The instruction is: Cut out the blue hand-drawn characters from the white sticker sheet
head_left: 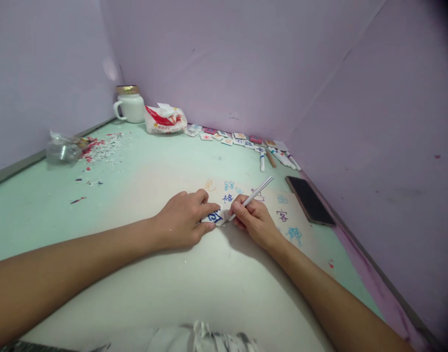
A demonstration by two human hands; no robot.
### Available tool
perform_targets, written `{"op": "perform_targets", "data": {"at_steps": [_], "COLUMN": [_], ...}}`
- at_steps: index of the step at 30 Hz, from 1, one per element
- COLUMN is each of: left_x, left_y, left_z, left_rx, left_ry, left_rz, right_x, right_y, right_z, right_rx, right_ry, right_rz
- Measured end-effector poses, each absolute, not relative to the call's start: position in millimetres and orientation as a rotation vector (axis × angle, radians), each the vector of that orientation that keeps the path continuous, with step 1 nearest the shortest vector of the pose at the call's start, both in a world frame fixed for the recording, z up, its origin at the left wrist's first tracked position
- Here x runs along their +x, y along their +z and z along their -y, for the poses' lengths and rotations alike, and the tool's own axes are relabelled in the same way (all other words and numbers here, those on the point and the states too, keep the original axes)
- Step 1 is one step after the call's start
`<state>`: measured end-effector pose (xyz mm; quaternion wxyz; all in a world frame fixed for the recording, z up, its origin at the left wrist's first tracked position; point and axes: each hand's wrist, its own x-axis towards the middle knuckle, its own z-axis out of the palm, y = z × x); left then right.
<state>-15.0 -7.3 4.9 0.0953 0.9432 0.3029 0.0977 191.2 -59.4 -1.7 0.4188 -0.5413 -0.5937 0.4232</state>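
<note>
My left hand [185, 220] lies on the table and grips a small white block [213, 216] between thumb and fingers. Dark blue lettering shows on the block's upper face; my fingers hide part of it. From the right, my right hand [251, 220] pinches a slim silver craft knife [258, 189] like a pen. Its shaft slants up to the right, and its tip points down at the block's right edge. Whether the tip touches the block I cannot tell. Handwritten characters in blue, purple and orange mark the tabletop [194, 288] around both hands.
Along the back lie several small lettered tiles [238, 142] and white marker pens [279, 157]. A dark phone [312, 200] rests at the right edge. Back left are a white mug [131, 107], a tissue pack [166, 120], a clear plastic bag [63, 148] and red-and-white shavings [104, 149].
</note>
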Motion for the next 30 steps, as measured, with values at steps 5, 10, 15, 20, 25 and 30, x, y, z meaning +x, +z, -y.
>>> {"op": "perform_targets", "data": {"at_steps": [5,10,15,20,25,30], "left_x": [-14.9,-15.6,-15.6,-15.1,-15.1,-15.0], "left_y": [4.2,4.6,5.3,5.3,4.5,5.8], "left_z": [7.3,7.4,7.2,7.1,7.5,7.0], "left_rx": [2.803,2.804,2.804,2.803,2.801,2.803], "left_ry": [0.299,0.284,0.284,0.289,0.294,0.276], "left_rz": [-0.894,-0.900,-0.900,-0.896,-0.892,-0.894], "right_x": [190.8,190.2,190.6,191.5,192.0,191.9], "right_y": [-0.2,0.6,0.2,-0.4,-1.2,-1.3], "right_z": [59.9,60.4,60.0,59.4,59.3,59.1], "right_rx": [-1.379,-1.364,-1.378,-1.372,-1.367,-1.345], "right_ry": [1.069,1.098,1.082,1.043,1.029,1.023], "right_rz": [1.487,1.460,1.483,1.527,1.559,1.593]}}
